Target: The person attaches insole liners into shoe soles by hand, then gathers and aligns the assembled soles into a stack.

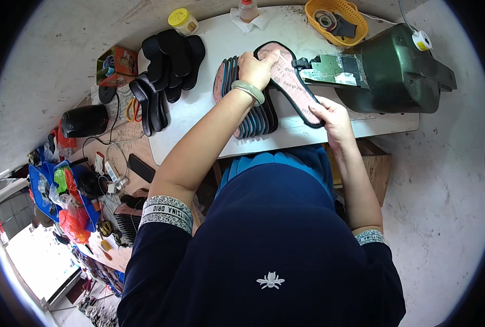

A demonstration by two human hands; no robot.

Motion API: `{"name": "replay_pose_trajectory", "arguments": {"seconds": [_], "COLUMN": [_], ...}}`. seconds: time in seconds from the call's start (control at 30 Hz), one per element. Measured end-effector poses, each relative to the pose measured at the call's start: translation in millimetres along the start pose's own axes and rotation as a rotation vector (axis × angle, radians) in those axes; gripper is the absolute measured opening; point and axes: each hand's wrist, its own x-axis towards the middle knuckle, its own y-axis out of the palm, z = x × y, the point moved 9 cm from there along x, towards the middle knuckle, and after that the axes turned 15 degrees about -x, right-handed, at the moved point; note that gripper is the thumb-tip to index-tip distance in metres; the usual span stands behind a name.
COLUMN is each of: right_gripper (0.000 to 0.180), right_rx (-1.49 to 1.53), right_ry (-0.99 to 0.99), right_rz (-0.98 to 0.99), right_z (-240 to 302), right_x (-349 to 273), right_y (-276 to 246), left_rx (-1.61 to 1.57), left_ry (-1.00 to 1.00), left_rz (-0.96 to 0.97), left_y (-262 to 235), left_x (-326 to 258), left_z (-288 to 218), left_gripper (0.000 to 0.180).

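Hands [256, 68] [332, 114] hold pink insole [291, 82], seemingly at machine [400, 71].

Your white table [210, 117] carries, at its far left, a heap of black soles [166, 65]. Beside it, towards the middle, a fanned row of grey-edged insoles [253, 117] lies on the top. At the far edge you have a yellow-lidded jar [183, 20], a small bottle [248, 10] on a white cloth, and a yellow basket [338, 19]. On the right stands a dark green machine [398, 71]
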Motion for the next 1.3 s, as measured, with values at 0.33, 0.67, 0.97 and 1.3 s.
{"name": "replay_pose_trajectory", "arguments": {"seconds": [0.33, 0.67, 0.97, 1.3], "right_gripper": [0.018, 0.024, 0.03, 0.034], "right_rx": [-0.03, 0.053, -0.239, -0.68], "right_ry": [0.009, -0.004, 0.073, -0.161], "right_rz": [-0.036, 0.191, 0.422, 0.179], "right_z": [20.8, -2.4, -29.2, -35.9], "right_x": [14.1, 23.6, 15.3, 52.5], "right_y": [16.3, 134.2, 166.5, 171.9], "left_rx": [-0.488, -0.882, 1.092, -0.119], "left_ry": [-0.196, -0.268, 0.319, -0.233], "left_rz": [0.132, 0.38, -0.568, -0.152], "left_y": [13.2, -49.8, -260.6, -150.4], "left_x": [19.1, -47.5, 48.2, -63.2], "left_z": [1.5, -12.5, -40.1, 143.2], "left_gripper": [0.036, 0.051, 0.082, 0.069]}}
